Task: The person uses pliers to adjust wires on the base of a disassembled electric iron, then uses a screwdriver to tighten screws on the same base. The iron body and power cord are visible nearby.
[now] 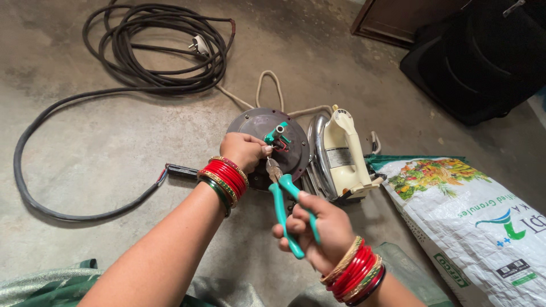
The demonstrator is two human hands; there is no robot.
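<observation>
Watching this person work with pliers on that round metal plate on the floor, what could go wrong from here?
The left hand pinches something right at the nose of the green-handled pliers, so a slip by the right hand might nip the fingers. The thin red wires on the round metal plate look delicate and could tear if tugged. The black cable coiled behind shows bare ends and a plug, risky if ever connected.
</observation>
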